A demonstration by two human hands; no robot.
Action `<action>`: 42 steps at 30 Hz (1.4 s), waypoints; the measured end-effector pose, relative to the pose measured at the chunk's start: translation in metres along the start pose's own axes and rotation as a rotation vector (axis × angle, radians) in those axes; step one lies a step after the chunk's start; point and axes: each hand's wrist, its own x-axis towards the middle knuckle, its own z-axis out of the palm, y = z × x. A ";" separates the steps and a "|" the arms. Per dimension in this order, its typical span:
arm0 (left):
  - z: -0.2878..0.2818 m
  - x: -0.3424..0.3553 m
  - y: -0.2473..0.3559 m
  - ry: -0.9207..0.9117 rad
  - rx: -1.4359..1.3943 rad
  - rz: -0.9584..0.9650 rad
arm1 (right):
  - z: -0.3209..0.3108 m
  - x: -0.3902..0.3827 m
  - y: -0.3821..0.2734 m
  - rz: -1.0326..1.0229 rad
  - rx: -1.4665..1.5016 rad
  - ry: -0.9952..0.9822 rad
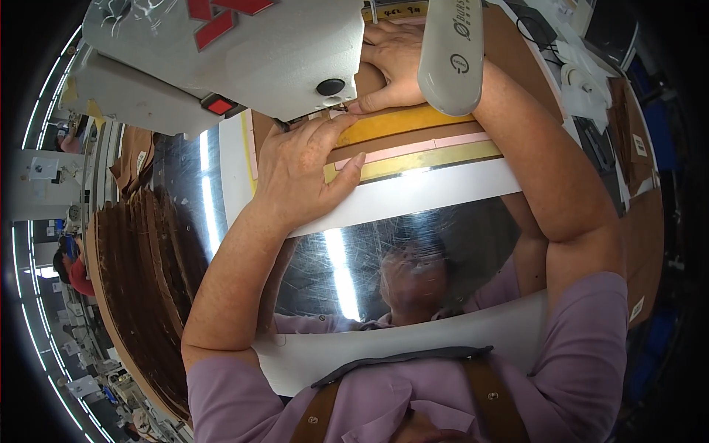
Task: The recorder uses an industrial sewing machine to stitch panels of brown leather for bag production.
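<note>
My left hand (299,166) lies flat on a template board, thumb spread, its fingertips partly under the white sewing machine head (288,63). On the far side of a yellow strip (413,123), my right hand (395,66) presses down with its fingers apart. Both hands rest close to the machine's needle area, which the head mostly hides. The board has a white border (465,183), brown panel areas (517,92), and pink (413,150) and pale yellow strips along its near side. A grey rounded machine part (452,59) covers some of my right wrist.
Shiny metal tabletop (399,229) reflects lights between my forearms. Dark brown leather-like pieces (140,288) stand in a row at left, with a folded brown piece (136,159) beyond. Brown sheets (642,251), a white spool-like object (580,81) and a dark device (594,144) are at right.
</note>
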 end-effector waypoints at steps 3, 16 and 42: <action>0.000 -0.002 0.002 0.004 -0.011 0.023 | -0.006 -0.002 -0.004 0.026 -0.020 -0.017; -0.004 0.007 0.018 -0.128 0.200 0.006 | -0.009 -0.006 -0.010 0.116 0.011 0.031; 0.005 0.012 0.046 -0.149 0.263 -0.122 | 0.042 0.039 0.038 -0.054 0.163 0.201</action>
